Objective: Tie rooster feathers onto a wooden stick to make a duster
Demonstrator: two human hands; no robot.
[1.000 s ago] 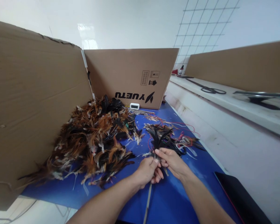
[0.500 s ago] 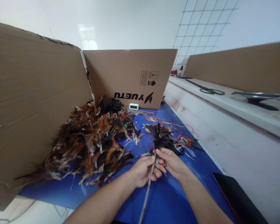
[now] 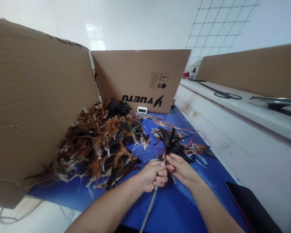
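Note:
My left hand (image 3: 155, 176) is closed around a thin stick (image 3: 149, 207) that slants down toward the bottom edge. At the stick's upper end, black feathers (image 3: 169, 139) fan out away from me. My right hand (image 3: 180, 168) pinches the base of these feathers beside the stick's tip, close to the left fingers. Its fingertips partly hide the spot where feathers and stick meet. Red string (image 3: 157, 150) lies behind the hands, near more loose feathers (image 3: 196, 149) on the blue table (image 3: 181, 207).
A large heap of brown and black feathers (image 3: 104, 139) lies left, against cardboard walls (image 3: 46, 87). A small white digital display (image 3: 142, 110) and thin sticks (image 3: 157, 115) are at the back. Scissors (image 3: 223, 94) rest on the right ledge. A black flat object (image 3: 249, 207) lies at right.
The left fingers have curled more tightly round the stick. The black feathers look more spread. The whole view has shifted slightly, with things appearing further right.

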